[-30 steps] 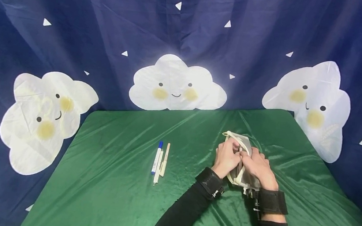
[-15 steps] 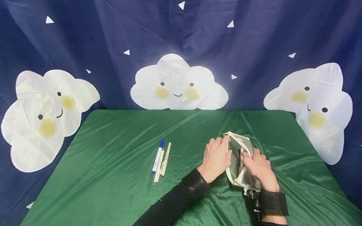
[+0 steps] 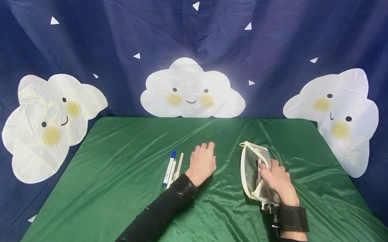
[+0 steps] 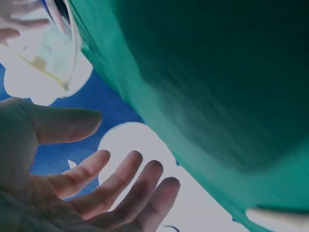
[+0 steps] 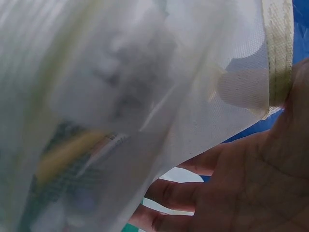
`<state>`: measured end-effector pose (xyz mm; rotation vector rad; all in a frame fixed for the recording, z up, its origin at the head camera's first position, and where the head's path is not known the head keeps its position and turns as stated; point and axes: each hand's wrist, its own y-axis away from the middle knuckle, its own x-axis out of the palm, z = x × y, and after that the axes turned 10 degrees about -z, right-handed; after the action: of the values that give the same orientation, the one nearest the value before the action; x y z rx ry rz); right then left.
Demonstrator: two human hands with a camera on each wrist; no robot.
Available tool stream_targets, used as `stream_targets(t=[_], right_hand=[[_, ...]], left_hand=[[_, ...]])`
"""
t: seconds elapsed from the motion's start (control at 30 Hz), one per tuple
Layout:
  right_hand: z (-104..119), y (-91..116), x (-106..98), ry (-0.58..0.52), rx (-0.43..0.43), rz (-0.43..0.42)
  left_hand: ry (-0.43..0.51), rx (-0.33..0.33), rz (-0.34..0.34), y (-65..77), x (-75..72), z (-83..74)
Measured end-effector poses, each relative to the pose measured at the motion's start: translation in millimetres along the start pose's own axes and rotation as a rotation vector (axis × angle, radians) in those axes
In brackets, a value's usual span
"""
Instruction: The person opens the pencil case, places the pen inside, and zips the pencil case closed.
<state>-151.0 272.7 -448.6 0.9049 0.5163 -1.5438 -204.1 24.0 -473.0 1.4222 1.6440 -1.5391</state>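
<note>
My left hand (image 3: 202, 163) is over the green cloth, just right of the pens, its fingers loosely bent and holding nothing; the left wrist view shows its palm bare. My right hand (image 3: 278, 181) grips the right side of a pale see-through mesh pencil pouch (image 3: 251, 165), thumb at the opening and fingers outside. The pouch's zip gapes wide. Through its mesh in the right wrist view, a yellowish stick (image 5: 72, 153) shows blurred. A blue-capped marker (image 3: 168, 170), a white pen (image 3: 172, 171) and a beige pen (image 3: 179, 165) lie together, partly behind my left wrist.
Green cloth (image 3: 108, 191) with soft wrinkles covers the table. Behind its far edge hangs a dark blue curtain (image 3: 220, 41) with white smiling clouds. Black straps and sleeves cover both wrists and forearms.
My left hand has left the pouch's opening and moved left to beside the pens. The pouch now gapes wider on its left side. My right hand has kept its grip there.
</note>
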Motion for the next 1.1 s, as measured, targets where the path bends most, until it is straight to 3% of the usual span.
stream_targets(t=[0.43,0.73,1.1], right_hand=[[-1.3,0.0,1.2,-0.001,-0.009,-0.021],[-3.3,-0.2,0.9,-0.001,0.003,-0.002],[-3.1,0.1,0.7,-0.009,-0.018,-0.013]], left_hand=[[-0.041,-0.189,0.104,-5.3,-10.0,49.7],[-0.031,-0.276,0.196,-5.4,-13.8,65.5],[-0.033,-0.317,0.324,-11.5,-21.0,72.3]])
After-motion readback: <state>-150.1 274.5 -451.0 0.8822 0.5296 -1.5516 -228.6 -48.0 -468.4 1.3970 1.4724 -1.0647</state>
